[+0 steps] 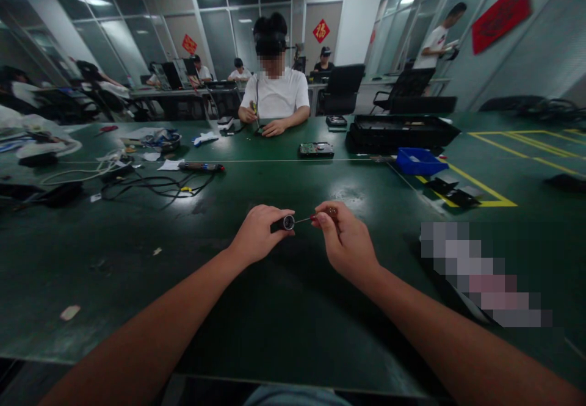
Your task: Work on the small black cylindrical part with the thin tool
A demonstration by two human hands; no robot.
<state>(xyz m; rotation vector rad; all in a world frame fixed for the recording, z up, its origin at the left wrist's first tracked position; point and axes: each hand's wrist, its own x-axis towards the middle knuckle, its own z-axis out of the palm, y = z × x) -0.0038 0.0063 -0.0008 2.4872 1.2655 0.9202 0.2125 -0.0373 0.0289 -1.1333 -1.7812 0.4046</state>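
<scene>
My left hand point(256, 232) is closed round a short black flashlight-like cylinder point(287, 222), whose silver-rimmed round end faces right and towards me. Between the thumb and fingers of my right hand point(350, 241) is a screwdriver point(313, 217) with a thin metal shaft, a red front end and a brownish handle partly hidden by the fingers. The shaft points left, and its tip reaches the rim of the cylinder; whether it goes inside I cannot tell. Both hands are just above the green tabletop point(293, 314).
Across the table a person in a white shirt works with a tool. Ahead lie a circuit-board drive point(316, 149), black trays point(403, 132) and a blue bin point(420, 162). Cables point(155, 187) and a dark pen-like tool point(201, 166) lie left; a blurred-out item point(485, 278) lies right.
</scene>
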